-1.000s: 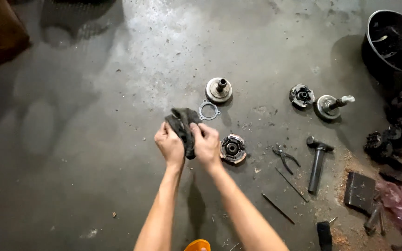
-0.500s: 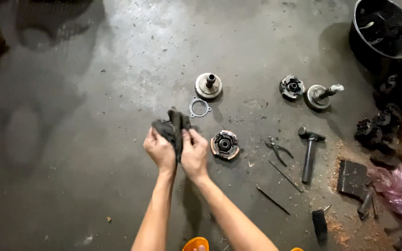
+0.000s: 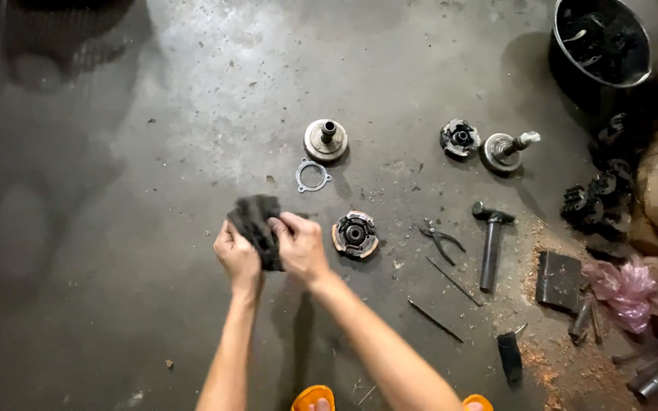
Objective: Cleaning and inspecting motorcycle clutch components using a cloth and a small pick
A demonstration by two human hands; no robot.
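Note:
A dark, dirty rag (image 3: 255, 222) is bunched between both my hands above a grey concrete floor. My left hand (image 3: 235, 255) grips its left side and my right hand (image 3: 298, 245) closes on its right side. Just right of my right hand lies a round clutch-like part (image 3: 355, 234) with rusty edges. A thin metal gasket ring (image 3: 312, 176) lies beyond the rag, and a round hub with a short shaft (image 3: 325, 139) stands behind the ring.
A hammer (image 3: 490, 240), pliers (image 3: 440, 238) and thin rods (image 3: 451, 280) lie to the right. Two more round parts (image 3: 460, 138) (image 3: 506, 149) sit farther back. A dark bucket (image 3: 602, 42) stands at the top right, with black gears (image 3: 594, 198), a pink bag (image 3: 627, 285) and sawdust nearby.
My hands have kept working the rag together, bunching it lower and tighter between them. The parts on the floor have stayed where they were; the camera view has shifted slightly.

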